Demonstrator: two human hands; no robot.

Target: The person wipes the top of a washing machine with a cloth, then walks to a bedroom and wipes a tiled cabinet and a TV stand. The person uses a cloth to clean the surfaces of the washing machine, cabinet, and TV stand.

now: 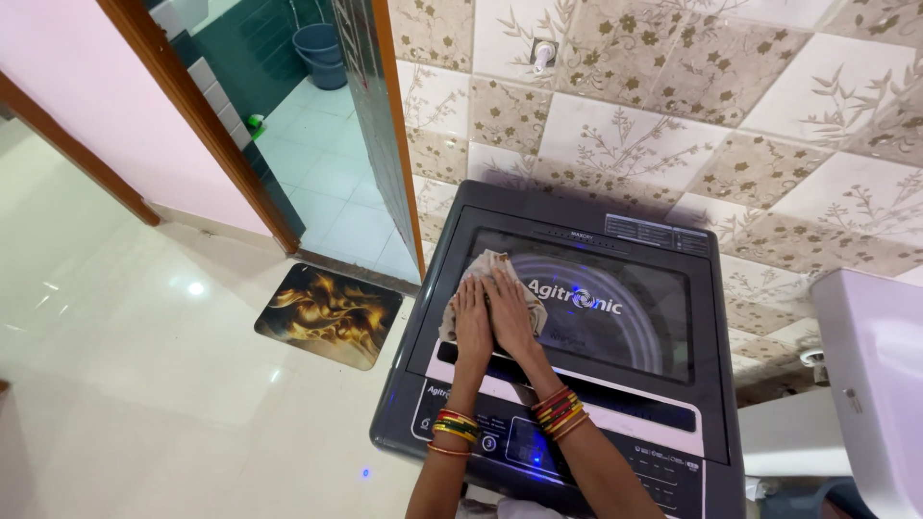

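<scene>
A grey top-loading washing machine [711,288] stands against the tiled wall, its dark glass lid [625,327] closed. A pale beige cloth [484,266] lies on the left part of the lid. My left hand [471,322] and my right hand [508,312] press flat on that cloth, side by side, fingers pointing away from me. Both wrists carry coloured bangles. The control panel [596,457] with lit blue indicators runs along the near edge under my forearms.
A dark floor mat [327,312] with a golden pattern lies at an open doorway to a tiled bathroom holding a blue bucket [322,53]. A white appliance [875,375] stands right of the washer. A wall tap [544,55] sits above. Glossy cream floor spreads to the left.
</scene>
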